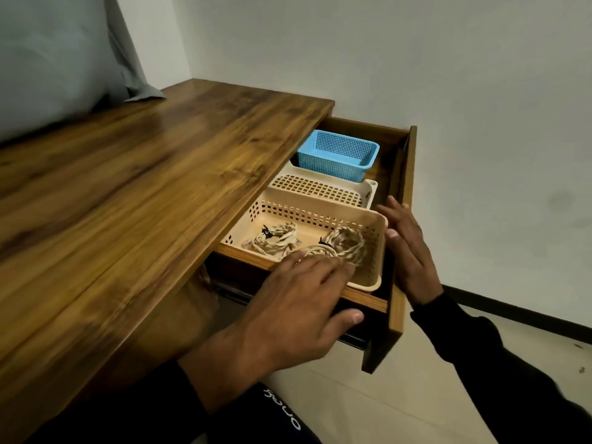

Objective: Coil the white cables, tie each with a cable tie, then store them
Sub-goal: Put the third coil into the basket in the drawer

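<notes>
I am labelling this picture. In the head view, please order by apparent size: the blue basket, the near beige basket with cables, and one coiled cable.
1. Near beige basket, though being closer enlarges it.
2. Blue basket.
3. Coiled cable, clearly smallest.
</notes>
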